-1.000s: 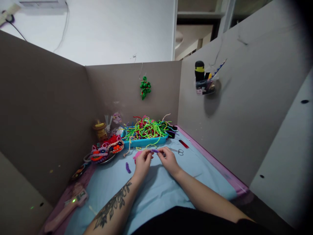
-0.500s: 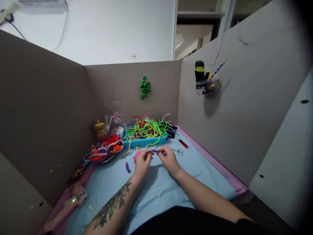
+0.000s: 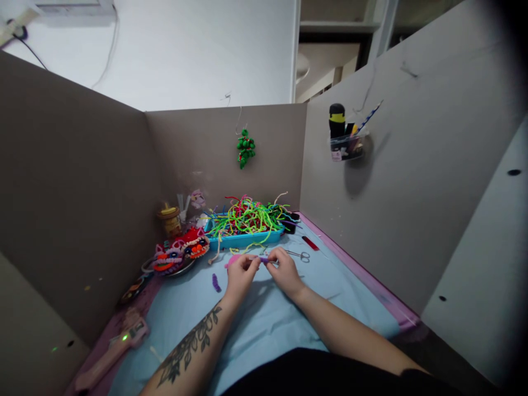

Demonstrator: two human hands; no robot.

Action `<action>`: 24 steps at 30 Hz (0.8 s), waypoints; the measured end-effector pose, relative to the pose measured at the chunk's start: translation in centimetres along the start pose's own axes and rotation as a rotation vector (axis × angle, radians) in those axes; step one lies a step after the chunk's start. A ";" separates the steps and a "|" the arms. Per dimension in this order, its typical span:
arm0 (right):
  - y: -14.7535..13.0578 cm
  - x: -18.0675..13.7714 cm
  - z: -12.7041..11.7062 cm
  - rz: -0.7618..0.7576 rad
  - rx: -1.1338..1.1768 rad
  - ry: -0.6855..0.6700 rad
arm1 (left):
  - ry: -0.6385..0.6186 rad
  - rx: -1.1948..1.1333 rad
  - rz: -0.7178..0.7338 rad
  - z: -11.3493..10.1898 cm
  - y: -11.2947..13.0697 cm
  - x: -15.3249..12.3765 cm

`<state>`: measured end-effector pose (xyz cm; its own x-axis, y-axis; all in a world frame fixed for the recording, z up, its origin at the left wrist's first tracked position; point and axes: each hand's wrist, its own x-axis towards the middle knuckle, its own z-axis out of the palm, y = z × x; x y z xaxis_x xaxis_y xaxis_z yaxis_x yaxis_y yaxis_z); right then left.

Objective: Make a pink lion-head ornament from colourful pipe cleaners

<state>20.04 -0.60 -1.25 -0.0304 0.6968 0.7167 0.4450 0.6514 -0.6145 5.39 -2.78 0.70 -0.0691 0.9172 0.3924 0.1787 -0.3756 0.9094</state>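
Between my two hands is a short purple pipe cleaner piece (image 3: 263, 259), which looks coiled. My left hand (image 3: 243, 271) pinches its left end between thumb and fingers. The fingers of my right hand (image 3: 282, 269) close on its right end. A second purple coiled piece (image 3: 216, 282) lies on the blue cloth, left of my left hand. Partly hidden behind my left hand is a pink item (image 3: 232, 260). Scissors (image 3: 303, 256) rest just beyond my right hand.
A blue tray (image 3: 247, 240) heaped with colourful pipe cleaners stands at the back. Finished fuzzy pieces (image 3: 181, 256) sit in a dish at left, near a jar (image 3: 169, 221). A pink glue gun (image 3: 119, 349) lies front left. Grey partitions (image 3: 383, 181) enclose the table.
Both hands have drawn slightly closer together, and less of the purple piece shows between them. The second purple piece has stayed in place.
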 end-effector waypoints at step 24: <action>-0.1 0.0 0.2 0.037 -0.026 -0.173 | 0.030 0.031 0.064 -0.1 -0.4 0.2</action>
<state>19.84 -0.66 -1.25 -0.1663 0.7628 0.6249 0.4719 0.6180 -0.6287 5.22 -2.43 0.44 -0.0861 0.8870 0.4537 0.2144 -0.4282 0.8779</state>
